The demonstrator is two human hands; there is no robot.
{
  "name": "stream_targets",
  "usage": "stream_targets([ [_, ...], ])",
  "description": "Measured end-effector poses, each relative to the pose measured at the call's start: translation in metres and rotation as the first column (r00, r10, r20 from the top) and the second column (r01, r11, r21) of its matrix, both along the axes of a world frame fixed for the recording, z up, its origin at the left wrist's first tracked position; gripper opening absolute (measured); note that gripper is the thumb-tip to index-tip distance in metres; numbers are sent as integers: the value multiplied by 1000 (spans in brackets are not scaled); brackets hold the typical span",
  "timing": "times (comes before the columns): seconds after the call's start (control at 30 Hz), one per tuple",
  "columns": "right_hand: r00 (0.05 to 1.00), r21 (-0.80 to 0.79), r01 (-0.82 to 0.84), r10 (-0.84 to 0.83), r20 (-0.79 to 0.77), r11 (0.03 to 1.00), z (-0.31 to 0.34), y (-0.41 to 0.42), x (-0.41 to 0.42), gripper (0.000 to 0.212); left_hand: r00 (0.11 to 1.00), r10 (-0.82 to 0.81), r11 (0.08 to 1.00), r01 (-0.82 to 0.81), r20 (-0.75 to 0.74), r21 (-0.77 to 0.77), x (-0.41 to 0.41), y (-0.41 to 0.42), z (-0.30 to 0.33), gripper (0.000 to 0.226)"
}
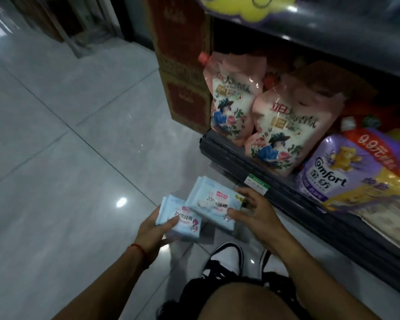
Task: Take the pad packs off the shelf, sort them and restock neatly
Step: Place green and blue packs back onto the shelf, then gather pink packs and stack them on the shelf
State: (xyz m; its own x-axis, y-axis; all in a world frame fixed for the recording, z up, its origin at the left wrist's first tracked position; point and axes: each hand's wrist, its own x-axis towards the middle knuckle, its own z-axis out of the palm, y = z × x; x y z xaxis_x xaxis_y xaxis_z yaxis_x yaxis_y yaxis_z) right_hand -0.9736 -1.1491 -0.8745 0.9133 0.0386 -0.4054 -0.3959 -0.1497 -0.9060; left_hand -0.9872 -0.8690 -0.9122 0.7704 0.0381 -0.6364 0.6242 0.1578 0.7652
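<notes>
I hold two stacks of pale blue, soft plastic pad packs low over the grey tiled floor (pixel 62 125), just in front of the dark bottom shelf (pixel 286 199). My left hand (pixel 156 229) grips the smaller stack of pale blue pad packs (pixel 180 219), thumb lying across its printed top and fingers curled under it. My right hand (pixel 252 213) grips the larger stack of pale blue pad packs (pixel 214 202), thumb pressed on its near edge and fingers wrapped round the far end beside the shelf's lip. The two stacks sit just beside each other, corners overlapping; I cannot tell whether they touch. A red string bracelet (pixel 140 248) circles my left wrist. On the shelf stand two pink refill pouches with a flower print (pixel 284 125), and to their right lies a purple fabric softener pouch with a teddy bear (pixel 346 172). A brown cardboard box (pixel 183 65) stands at the shelf's left end. Below my hands shows a black and white sneaker (pixel 224 257).
</notes>
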Motion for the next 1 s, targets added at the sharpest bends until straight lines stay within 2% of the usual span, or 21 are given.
stream_targets([
  [0.13, 995, 84, -82, 76, 66, 993, 66, -15, -9, 48, 989, 26, 991, -7, 145, -132, -2, -22, 52, 51],
  [0.23, 989, 116, -86, 71, 127, 990, 116, -22, -20, 50, 956, 8, 985, 42, 293, -164, -1, -47, 99, 55],
  [0.4, 966, 361, 109, -184, 182, 926, 189, -26, -43, 53, 876, -31, 966, 150, 481, -211, 6, -88, 179, 45],
  [0.47, 953, 441, 124, -231, 198, 889, 219, -30, -53, 42, 828, -60, 951, 218, 557, -222, 8, -107, 216, 46],
  [0.53, 922, 466, 123, -274, 274, 876, 246, -39, -58, 45, 775, -67, 931, 274, 629, -239, 12, -125, 251, 48],
  [0.63, 842, 427, 147, -340, 420, 892, 288, -56, -62, 54, 694, -79, 918, 331, 716, -220, 20, -142, 301, 50],
  [0.7, 781, 371, 170, -355, 515, 913, 314, -68, -65, 62, 631, -169, 905, 403, 757, -133, 25, -151, 335, 51],
  [0.77, 718, 264, 202, -325, 616, 943, 339, -79, -65, 68, 566, -273, 867, 495, 778, -56, 31, -159, 367, 76],
  [0.83, 648, 162, 230, -275, 710, 960, 361, -90, -63, 70, 425, -377, 794, 605, 823, 52, 41, -170, 392, 101],
  [0.9, 583, 107, 266, -249, 773, 958, 381, -98, -57, 75, 275, -458, 731, 657, 845, 182, 53, -182, 413, 104],
  [1.0, 480, 83, 328, -242, 844, 941, 409, -108, -45, 83, 164, -496, 689, 672, 853, 272, 81, -202, 445, 88],
])
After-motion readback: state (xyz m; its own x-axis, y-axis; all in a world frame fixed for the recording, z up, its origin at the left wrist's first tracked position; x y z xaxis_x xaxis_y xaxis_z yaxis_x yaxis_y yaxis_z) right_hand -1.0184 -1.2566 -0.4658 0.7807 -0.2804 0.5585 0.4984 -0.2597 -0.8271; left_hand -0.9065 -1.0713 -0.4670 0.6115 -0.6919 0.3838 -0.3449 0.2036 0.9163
